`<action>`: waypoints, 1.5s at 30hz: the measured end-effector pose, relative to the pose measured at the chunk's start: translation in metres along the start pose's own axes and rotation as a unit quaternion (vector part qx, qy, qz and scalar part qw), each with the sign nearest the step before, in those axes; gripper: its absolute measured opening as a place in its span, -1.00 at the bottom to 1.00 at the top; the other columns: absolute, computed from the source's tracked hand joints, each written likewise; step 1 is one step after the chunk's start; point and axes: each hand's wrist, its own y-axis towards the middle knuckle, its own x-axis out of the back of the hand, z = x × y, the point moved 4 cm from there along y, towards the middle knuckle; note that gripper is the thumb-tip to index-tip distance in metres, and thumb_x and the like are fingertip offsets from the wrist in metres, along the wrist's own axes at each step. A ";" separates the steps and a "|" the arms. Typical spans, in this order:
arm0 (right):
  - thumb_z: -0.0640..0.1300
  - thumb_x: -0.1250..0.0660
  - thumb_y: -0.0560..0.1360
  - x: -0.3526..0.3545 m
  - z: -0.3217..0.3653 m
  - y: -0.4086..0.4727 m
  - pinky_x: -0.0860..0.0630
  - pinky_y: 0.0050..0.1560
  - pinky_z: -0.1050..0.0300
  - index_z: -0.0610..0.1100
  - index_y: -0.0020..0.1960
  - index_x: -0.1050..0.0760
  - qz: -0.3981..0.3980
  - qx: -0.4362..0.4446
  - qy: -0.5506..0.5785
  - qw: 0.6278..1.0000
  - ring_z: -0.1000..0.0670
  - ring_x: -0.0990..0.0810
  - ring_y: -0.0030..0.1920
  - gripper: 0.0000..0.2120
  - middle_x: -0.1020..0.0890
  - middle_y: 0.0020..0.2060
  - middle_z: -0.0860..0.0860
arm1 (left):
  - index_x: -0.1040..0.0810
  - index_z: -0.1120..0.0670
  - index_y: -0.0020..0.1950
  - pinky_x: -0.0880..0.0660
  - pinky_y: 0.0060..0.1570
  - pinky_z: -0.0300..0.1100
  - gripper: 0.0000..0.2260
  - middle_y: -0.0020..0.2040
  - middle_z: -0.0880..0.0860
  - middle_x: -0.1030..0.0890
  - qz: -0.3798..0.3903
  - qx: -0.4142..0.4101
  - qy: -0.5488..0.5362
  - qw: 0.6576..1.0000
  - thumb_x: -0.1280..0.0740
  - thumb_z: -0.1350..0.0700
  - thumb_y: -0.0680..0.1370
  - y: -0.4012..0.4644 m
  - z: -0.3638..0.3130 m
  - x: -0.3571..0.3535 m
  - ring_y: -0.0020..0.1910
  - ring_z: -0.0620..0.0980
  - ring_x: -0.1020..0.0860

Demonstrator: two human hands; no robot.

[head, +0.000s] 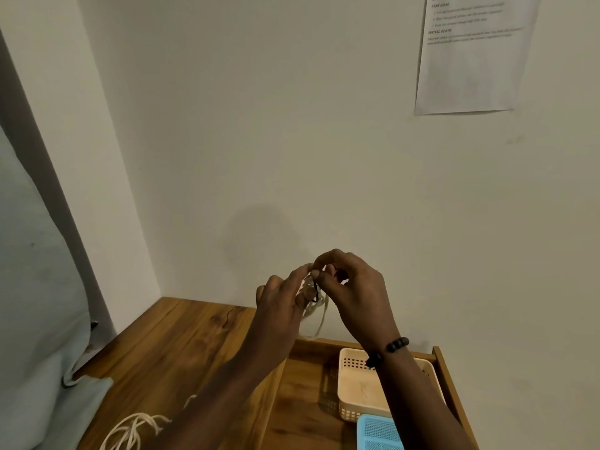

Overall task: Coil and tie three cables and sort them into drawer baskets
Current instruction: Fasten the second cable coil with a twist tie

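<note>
Loose white cables (pixel 136 427) lie on the wooden tabletop (pixel 181 345) at lower left. Above it, the left hand (pixel 282 303) grips a coiled white cable (pixel 316 310); the right hand (pixel 350 287) pinches a dark tie (pixel 315 292) against the coil's top. A cream basket (pixel 354 394) and a blue basket (pixel 378 433) sit in the drawer (pixel 451 381).

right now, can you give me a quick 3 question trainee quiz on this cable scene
1. True or false: the cream basket already holds a coiled cable.
2. What are both hands working on? A) white cable coil B) blue basket C) wall sheet
3. Fill in: loose white cable lies on the wooden ____.

Key: 1 false; 2 A, the left hand and right hand hold it with a dark tie; 3 tabletop.
</note>
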 end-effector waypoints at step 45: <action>-0.28 -0.23 0.59 0.014 0.003 -0.002 -0.58 0.02 0.02 -0.14 0.00 -0.47 -0.065 -0.019 0.232 0.971 0.00 -0.63 0.01 -0.92 -0.66 -0.10 -0.02 | -0.43 -0.24 0.11 -0.54 -0.02 -0.37 -0.85 -0.02 -0.27 -0.63 0.044 0.014 -0.264 0.964 -0.14 -0.11 0.58 0.008 -0.013 0.001 0.03 -0.27 -0.60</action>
